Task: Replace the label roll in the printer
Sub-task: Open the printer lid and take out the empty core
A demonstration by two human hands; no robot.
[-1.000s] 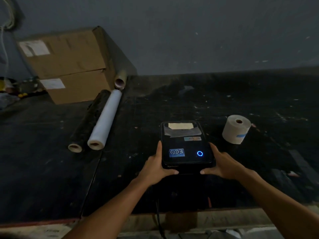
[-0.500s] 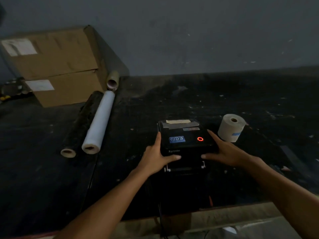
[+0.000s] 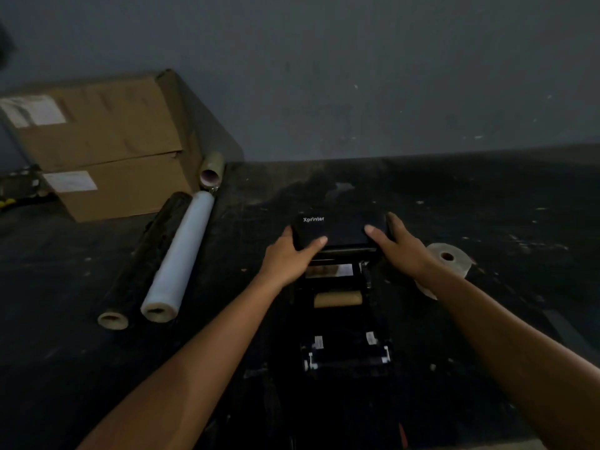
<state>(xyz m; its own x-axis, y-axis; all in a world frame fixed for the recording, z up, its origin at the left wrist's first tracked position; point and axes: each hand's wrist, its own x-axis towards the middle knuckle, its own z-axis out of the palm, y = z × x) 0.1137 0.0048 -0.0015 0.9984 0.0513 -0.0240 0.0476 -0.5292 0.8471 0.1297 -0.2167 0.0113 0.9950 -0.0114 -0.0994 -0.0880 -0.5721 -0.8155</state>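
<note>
Gripping raised printer lid [image 3: 341,230] — both hands, left hand [image 3: 287,254], right hand [image 3: 401,245]

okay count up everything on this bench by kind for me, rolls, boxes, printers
Rolls and tubes: 5: black roll, white roll, cardboard tube, label roll, empty core inside the printer
Cardboard boxes: 2: upper, lower
Printers: 1, lid open
Total: 8

Printer [image 3: 341,319] mid-table, label roll [image 3: 449,259] right of it, 2 film rolls [image 3: 177,261] left, boxes [image 3: 97,144] behind
</note>
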